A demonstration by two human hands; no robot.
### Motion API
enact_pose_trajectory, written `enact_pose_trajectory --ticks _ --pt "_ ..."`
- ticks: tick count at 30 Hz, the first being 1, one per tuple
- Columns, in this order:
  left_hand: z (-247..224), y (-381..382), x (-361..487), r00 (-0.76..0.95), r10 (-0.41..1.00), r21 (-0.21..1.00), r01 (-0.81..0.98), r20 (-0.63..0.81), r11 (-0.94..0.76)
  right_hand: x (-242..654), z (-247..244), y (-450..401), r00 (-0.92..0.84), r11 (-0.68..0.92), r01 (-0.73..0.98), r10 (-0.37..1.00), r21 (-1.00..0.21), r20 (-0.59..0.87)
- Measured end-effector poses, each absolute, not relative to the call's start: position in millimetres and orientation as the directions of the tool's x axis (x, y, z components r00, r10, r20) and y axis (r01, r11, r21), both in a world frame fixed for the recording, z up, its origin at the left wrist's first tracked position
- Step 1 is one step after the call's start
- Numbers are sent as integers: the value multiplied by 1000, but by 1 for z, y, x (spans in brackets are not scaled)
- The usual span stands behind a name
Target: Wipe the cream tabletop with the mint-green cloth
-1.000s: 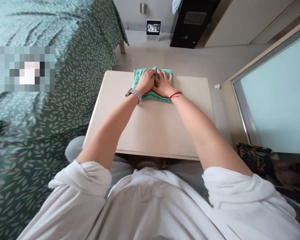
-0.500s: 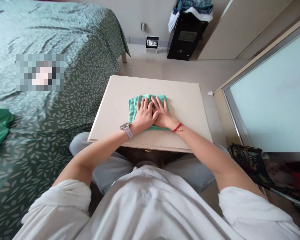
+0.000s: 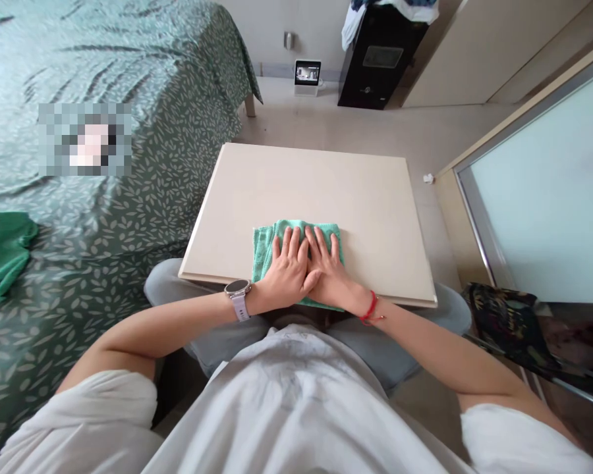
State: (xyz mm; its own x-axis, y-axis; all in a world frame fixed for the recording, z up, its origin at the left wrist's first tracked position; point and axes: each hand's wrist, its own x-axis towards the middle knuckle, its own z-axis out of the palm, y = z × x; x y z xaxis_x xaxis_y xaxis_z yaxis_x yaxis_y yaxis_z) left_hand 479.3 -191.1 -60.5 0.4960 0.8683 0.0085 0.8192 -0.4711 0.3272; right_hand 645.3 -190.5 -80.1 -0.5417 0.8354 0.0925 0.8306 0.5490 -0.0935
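Note:
A folded green cloth [image 3: 263,253] lies at the near edge of a cream-coloured tabletop [image 3: 316,184], its lower part reaching past that edge. My left hand [image 3: 290,268] rests flat on the cloth with fingers stretched forward; a watch is on that wrist. Beside it, my right hand [image 3: 329,273] also lies flat on the cloth, fingers spread, with a red string bracelet at the wrist. The left thumb overlaps the right hand. Both palms hide the middle of the cloth.
On the left is a bed with a green leaf-patterned sheet [image 3: 143,197] and a crumpled green cloth [image 3: 4,257]. A small screen [image 3: 307,76] and a black cabinet [image 3: 380,62] stand beyond the table. A frosted panel [image 3: 543,197] rises on the right.
Both hands and the folded cloth under them have slid toward me, from the middle of the tabletop to its near edge. The view has shifted slightly.

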Motion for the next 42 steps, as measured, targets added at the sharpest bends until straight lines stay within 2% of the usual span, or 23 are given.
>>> enact_pose_trajectory --ticks 6,14,20,25,32,37,42 --pt "-46 -106 485 455 887 322 853 -76 -410 645 -75 -104 -497 491 862 867 -127 -24" --pt "-51 36 487 396 916 340 855 59 -392 635 -71 42 -405 388 903 912 -184 -62" --pt "-39 70 488 362 928 343 863 94 -371 629 -65 80 -356 336 910 934 -242 -41" --pt "-44 85 486 357 932 364 862 59 -353 628 -68 90 -336 322 921 942 -219 -27" --pt "-51 58 481 362 932 307 884 31 -354 626 -74 62 -375 361 906 927 -222 -22" --pt "-50 -10 468 412 911 286 871 22 -400 615 -64 -13 -369 359 924 928 -131 -59" --pt "-56 -93 446 445 895 283 857 14 -431 600 -59 -101 -410 397 905 910 -152 -63"
